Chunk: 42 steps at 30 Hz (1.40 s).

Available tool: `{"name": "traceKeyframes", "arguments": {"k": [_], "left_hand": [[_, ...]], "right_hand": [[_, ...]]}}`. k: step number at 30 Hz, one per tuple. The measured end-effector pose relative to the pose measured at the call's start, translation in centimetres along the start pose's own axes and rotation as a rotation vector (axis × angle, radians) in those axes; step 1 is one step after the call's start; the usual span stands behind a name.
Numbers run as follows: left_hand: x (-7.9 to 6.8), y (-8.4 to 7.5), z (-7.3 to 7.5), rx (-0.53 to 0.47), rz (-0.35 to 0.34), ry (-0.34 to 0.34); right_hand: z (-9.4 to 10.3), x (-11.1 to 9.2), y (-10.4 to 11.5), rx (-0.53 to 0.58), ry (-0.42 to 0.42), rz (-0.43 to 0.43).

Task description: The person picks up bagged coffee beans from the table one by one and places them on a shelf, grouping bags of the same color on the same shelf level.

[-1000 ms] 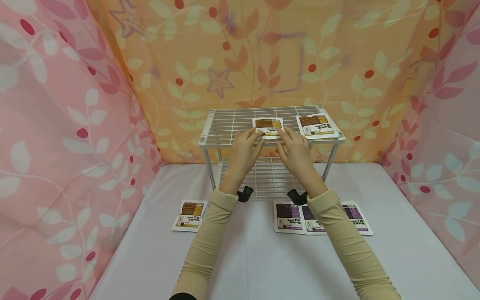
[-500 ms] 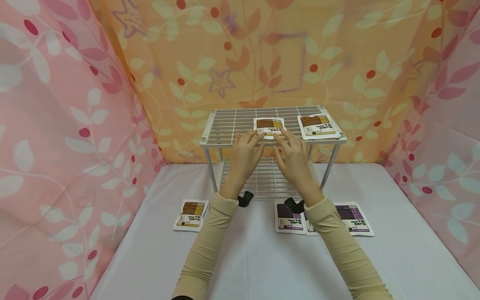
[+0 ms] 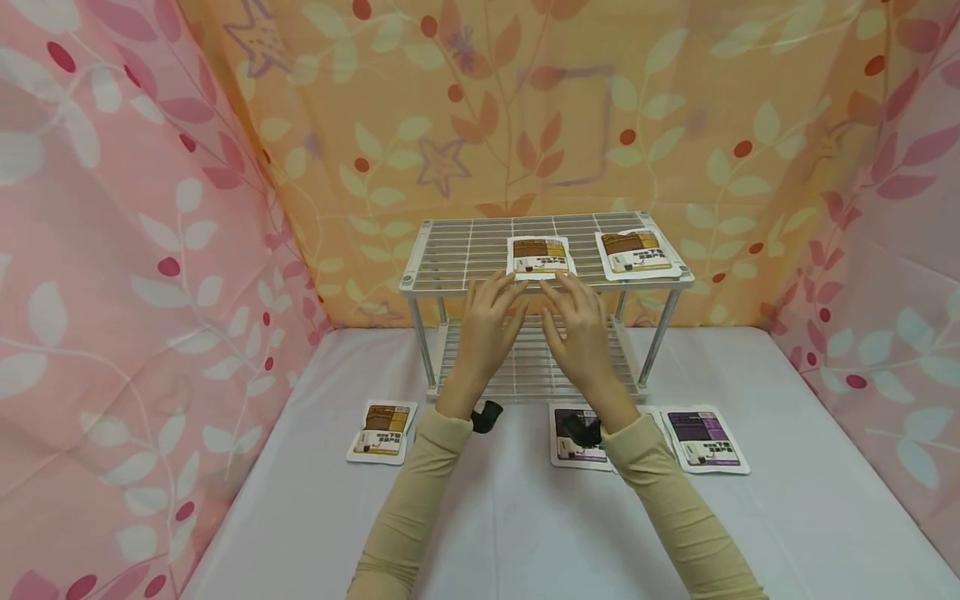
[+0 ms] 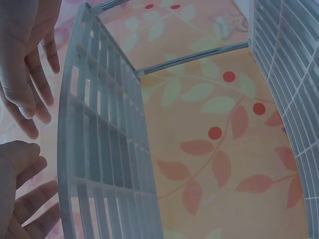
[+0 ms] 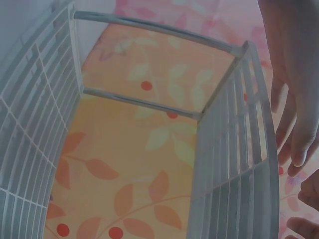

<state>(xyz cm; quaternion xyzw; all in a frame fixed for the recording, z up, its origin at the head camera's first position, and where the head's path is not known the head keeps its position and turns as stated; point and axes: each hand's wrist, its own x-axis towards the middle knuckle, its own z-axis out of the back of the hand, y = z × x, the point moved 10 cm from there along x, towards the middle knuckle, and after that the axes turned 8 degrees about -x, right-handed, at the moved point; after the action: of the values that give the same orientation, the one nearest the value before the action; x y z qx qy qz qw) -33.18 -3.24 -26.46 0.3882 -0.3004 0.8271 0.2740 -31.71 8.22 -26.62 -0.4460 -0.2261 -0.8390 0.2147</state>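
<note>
My left hand [image 3: 486,329] and right hand [image 3: 583,333] are side by side before the front edge of a white wire rack [image 3: 450,250], fingers extended, holding nothing. Just beyond the fingertips, a brown-and-yellow flat packet [image 3: 540,254] lies on the top shelf. A matching packet [image 3: 637,252] occupies that shelf's right end. Both wrist views show a gap between the two hands; the rack's upper shelf [image 4: 107,124] is right beside the fingers in the left wrist view.
Another brown-and-yellow packet [image 3: 382,431] lies on the white table [image 3: 480,517] to the left. Purple packets [image 3: 705,437] lie in front of the rack at right, partly covered by my right forearm. The rack's lower shelf [image 3: 528,367] is behind my wrists. Patterned cloth [image 3: 375,125] surrounds the table.
Both hands have drawn back and down from the middle packet, which stays on the top shelf. More of its front edge shows now, as does the far right purple packet.
</note>
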Motion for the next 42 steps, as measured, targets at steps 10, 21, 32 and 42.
{"name": "traceKeyframes", "arguments": {"k": [10,21,32,42], "left_hand": [[-1.5,-0.1,0.5,-0.015,-0.038,-0.026],[-2.9,-0.1,0.9,-0.04,-0.07,-0.046],[-4.5,0.7,0.7,-0.054,-0.064,-0.016],[-6.3,2.1,0.5,-0.016,-0.03,0.016]], "right_hand": [[-0.3,-1.1,1.0,0.06,-0.042,0.027],[-1.3,-2.2,1.6,0.088,-0.02,0.032],[-2.9,-3.6,2.2,0.084,0.025,0.034],[-4.5,-5.2,3.0,0.119,0.068,0.033]]}}
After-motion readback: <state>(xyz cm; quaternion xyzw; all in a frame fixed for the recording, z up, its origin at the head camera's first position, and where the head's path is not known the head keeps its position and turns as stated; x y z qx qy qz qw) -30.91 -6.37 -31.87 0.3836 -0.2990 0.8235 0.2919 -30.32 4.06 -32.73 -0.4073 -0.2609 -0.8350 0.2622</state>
